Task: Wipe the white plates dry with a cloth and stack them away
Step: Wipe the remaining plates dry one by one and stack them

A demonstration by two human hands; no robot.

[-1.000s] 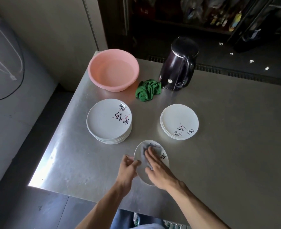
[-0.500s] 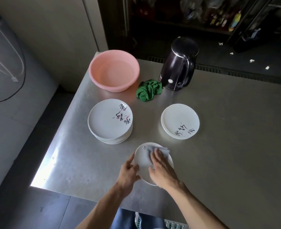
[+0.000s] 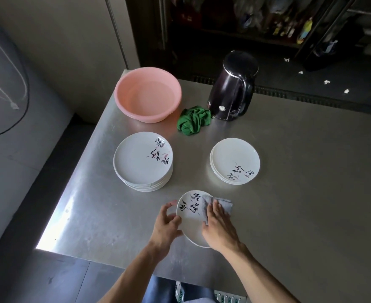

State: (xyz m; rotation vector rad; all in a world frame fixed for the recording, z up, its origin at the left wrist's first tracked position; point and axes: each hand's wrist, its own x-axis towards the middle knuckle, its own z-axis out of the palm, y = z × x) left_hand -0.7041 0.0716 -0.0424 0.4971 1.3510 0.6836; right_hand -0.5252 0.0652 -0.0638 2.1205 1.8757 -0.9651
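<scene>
On the table point(image 3: 300, 193), a basin point(image 3: 123, 101) is sitting at the far left corner with a kettle point(image 3: 232, 88) to its right, and a crumpled cloth point(image 3: 193, 123) is lying between them, just beside the kettle's base. Nearer, a taller stack point(image 3: 140, 160) and a smaller stack point(image 3: 234, 160) are standing left and right, well apart. A single plate point(image 3: 191, 224) is sitting before the gap between them, perhaps lifted off the table, with a folded cloth point(image 3: 220, 204) lying over its right part.

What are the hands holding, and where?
The left hand grips the plate by its left rim; the right hand presses a grey cloth on its right side.

Dim room really, brushed steel table point(image 3: 300, 204) catching some glare, pale wall point(image 3: 60, 40) left, dark shelving point(image 3: 267, 25) behind, grey floor point(image 3: 38, 281).
</scene>
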